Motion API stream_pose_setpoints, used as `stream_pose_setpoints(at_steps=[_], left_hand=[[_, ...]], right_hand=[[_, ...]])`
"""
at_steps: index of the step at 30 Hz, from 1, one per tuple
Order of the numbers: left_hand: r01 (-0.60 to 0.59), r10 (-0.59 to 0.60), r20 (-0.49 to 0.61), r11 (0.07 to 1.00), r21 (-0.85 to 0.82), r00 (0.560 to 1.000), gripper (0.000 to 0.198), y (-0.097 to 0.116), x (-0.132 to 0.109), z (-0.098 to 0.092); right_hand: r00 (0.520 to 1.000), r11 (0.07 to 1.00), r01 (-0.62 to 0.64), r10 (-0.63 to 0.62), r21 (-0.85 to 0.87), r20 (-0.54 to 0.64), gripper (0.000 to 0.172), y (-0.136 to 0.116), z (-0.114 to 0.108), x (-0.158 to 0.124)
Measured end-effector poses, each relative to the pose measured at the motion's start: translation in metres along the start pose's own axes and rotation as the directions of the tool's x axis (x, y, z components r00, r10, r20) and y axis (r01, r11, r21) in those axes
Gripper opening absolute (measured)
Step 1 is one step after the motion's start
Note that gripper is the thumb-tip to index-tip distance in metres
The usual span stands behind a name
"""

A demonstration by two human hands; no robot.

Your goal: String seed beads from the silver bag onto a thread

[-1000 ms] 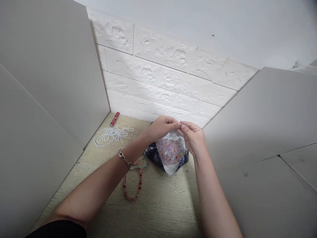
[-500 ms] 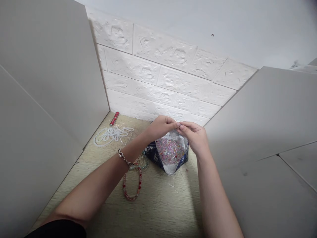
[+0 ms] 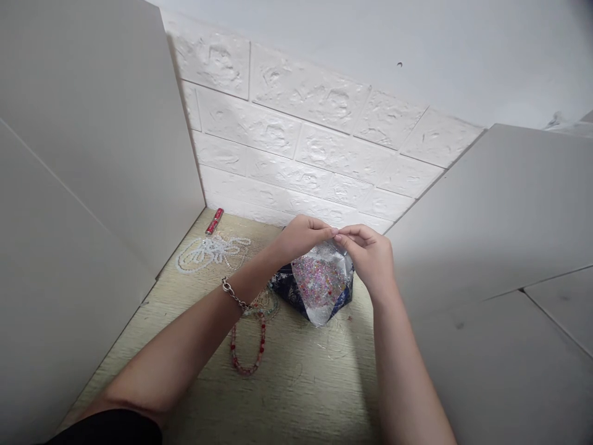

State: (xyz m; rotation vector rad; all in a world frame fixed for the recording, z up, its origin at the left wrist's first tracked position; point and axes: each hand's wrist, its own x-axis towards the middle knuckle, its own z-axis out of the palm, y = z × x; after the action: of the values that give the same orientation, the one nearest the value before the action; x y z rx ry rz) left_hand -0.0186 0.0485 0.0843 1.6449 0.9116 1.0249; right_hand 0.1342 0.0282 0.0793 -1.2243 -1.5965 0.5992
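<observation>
A clear plastic bag of small pink and mixed beads hangs just above the table, in front of a dark blue patterned pouch. My left hand and my right hand meet above the bag, both pinched closed on its top edge, fingertips touching. A chain bracelet sits on my left wrist. A red and pink bead strand lies on the table under my left forearm.
A heap of white bead strands and a small red tube lie at the back left. Grey boards stand at the left and right. A white brick-pattern wall closes the back of the pale wood table.
My right hand has shifted slightly right and its fingers have curled a little more at the bag's top. The bag and left hand stay nearly where they were.
</observation>
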Motion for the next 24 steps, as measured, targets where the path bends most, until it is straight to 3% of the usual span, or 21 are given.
stream_pose_setpoints(at_steps=[4, 7, 12, 16, 20, 24], left_hand=[[0.019, -0.02, 0.037, 1.0, 0.021, 0.999, 0.031, 0.004, -0.001, -0.005], [0.063, -0.063, 0.124, 0.998, 0.001, 0.99, 0.031, 0.009, -0.003, -0.009], [0.116, -0.095, 0.246, 0.991, -0.071, 0.964, 0.035, 0.015, -0.006, -0.013], [0.052, 0.001, 0.381, 0.991, -0.127, 0.925, 0.031, 0.015, -0.007, -0.017], [-0.05, 0.102, 0.43, 0.99, -0.131, 0.897, 0.026, 0.016, -0.008, -0.02], [-0.006, 0.086, 0.471, 0.985, -0.17, 0.878, 0.022, 0.017, -0.009, -0.02]], right_hand=[[0.97, 0.921, 0.237, -0.24, -0.308, 0.03, 0.008, -0.007, -0.002, -0.002], [0.939, 0.858, 0.34, -0.331, -0.385, 0.09, 0.009, -0.016, -0.003, -0.004], [0.91, 0.84, 0.408, -0.405, -0.357, 0.088, 0.011, -0.032, -0.005, -0.009], [0.895, 0.839, 0.427, -0.445, -0.338, 0.026, 0.011, -0.038, -0.007, -0.012], [0.917, 0.898, 0.377, -0.396, -0.227, -0.043, 0.012, -0.039, -0.009, -0.013], [0.95, 0.951, 0.297, -0.303, -0.079, -0.076, 0.012, -0.042, -0.01, -0.016]])
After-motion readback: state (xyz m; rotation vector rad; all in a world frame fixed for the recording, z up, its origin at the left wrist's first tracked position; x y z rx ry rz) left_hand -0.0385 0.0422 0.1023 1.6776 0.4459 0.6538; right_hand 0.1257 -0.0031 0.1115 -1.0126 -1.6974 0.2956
